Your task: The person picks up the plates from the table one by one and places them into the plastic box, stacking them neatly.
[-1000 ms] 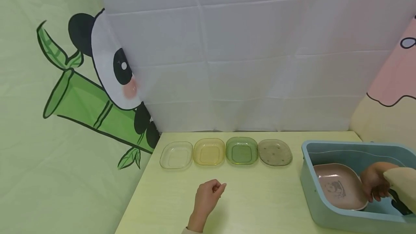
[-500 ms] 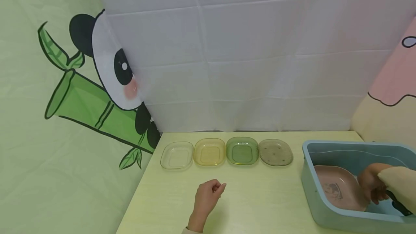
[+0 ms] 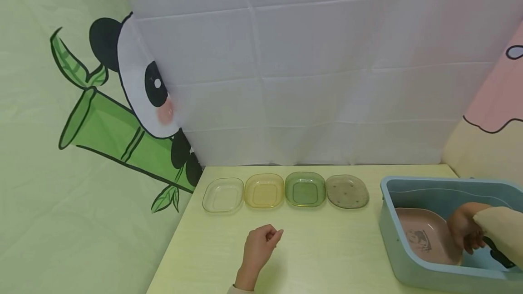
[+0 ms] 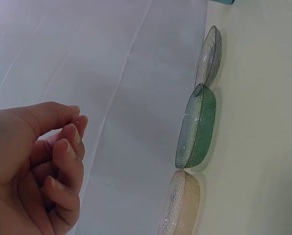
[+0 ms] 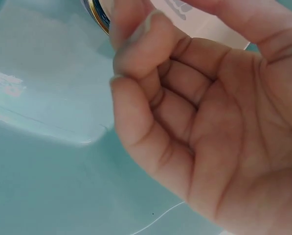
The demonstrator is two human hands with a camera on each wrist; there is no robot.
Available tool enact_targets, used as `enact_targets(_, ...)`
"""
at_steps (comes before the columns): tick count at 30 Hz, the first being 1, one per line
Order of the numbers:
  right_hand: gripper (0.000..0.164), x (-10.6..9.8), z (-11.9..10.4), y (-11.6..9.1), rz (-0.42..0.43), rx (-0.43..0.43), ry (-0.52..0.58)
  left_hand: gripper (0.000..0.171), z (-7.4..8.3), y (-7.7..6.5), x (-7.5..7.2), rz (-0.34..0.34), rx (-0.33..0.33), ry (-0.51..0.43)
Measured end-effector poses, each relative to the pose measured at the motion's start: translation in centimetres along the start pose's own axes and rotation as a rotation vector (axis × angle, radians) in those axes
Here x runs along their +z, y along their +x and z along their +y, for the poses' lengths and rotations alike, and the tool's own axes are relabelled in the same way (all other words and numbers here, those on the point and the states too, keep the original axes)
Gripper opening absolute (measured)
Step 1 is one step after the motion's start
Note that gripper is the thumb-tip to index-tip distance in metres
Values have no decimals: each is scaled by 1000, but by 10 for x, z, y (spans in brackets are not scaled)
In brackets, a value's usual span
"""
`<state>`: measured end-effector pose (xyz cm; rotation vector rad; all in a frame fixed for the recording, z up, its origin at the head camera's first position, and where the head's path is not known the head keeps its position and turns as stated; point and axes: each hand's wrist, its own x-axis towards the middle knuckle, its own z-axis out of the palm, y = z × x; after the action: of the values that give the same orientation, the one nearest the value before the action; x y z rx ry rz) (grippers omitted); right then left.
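My right hand point(image 3: 466, 227) reaches into the blue tub point(image 3: 402, 264) and grips the right edge of a pinkish-brown plate point(image 3: 425, 230) with a panda print. In the right wrist view, the plate shows between thumb and index finger; the fingertip contact is partly hidden. My left hand point(image 3: 259, 246) hangs loosely curled over the table, holding nothing. Beyond it stand a clear glass dish point(image 3: 222, 195), a yellow one point(image 3: 263, 191), a green one point(image 3: 305, 189) and a greyish one point(image 3: 347, 191), side by side.
The pale yellow table point(image 3: 327, 248) meets a white cloth backdrop point(image 3: 310, 80). A green panda-print cloth point(image 3: 94, 221) hangs at left. Inside the tub, a dark, gold-lined rim point(image 5: 98, 15) shows beside the plate, belonging to something mostly hidden.
My right hand has shifted slightly left inside the tub. The plate has tilted and lowered a little at its far edge. My left hand and the glass dishes stay put.
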<state>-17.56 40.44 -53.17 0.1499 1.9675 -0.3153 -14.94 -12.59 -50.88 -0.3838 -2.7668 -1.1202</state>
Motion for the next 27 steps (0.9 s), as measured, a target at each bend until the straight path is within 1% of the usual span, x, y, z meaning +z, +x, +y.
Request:
enact_targets(2,11,4,-15,-22,8,-2,8,28,0,0,0,0,1,-2)
enact_targets(4,9,8,-21,-34,22,-13,11,28,1,0,0,-1,0,-4)
enact_targets(5,9,9,-20,-34,26,-25,11,28,1,0,0,-1,0,-6)
enact_targets(6,10,7,-18,-29,16,-8,24,28,1,0,0,-2,1,-7)
enact_targets(7,12,4,-13,-22,8,6,38,28,2,0,0,-3,1,-8)
enact_targets(9,16,-2,3,0,-6,11,64,29,2,0,0,-5,-1,-9)
enact_targets(11,19,-7,17,18,-14,3,69,29,3,1,0,-7,-4,-8)
enact_targets(12,20,-10,21,23,-22,6,79,28,3,1,0,-7,-5,-7)
enact_targets(14,19,-11,22,22,-15,-2,87,28,4,1,1,-9,-8,-6)
enact_targets(16,15,-7,13,6,14,-21,65,28,5,2,1,-10,-9,-4)
enact_targets(18,12,-4,2,-11,42,-35,70,28,5,2,1,-11,-10,-4)
enact_targets(20,9,-2,-4,-20,80,-53,73,28,5,2,0,-9,-7,-2)
enact_targets(21,8,-4,-2,-20,84,-81,62,28,5,2,0,-7,-5,-1)
enact_targets(24,6,-11,9,-8,111,-137,62,27,4,2,0,-1,3,5)
enact_targets(25,7,-13,12,-5,138,-149,40,27,4,3,-1,1,3,6)
enact_targets(26,10,-13,13,-5,174,-180,28,27,3,3,-1,0,3,6)
enact_targets(27,16,-13,12,-8,227,-228,-7,27,3,3,-1,0,2,7)
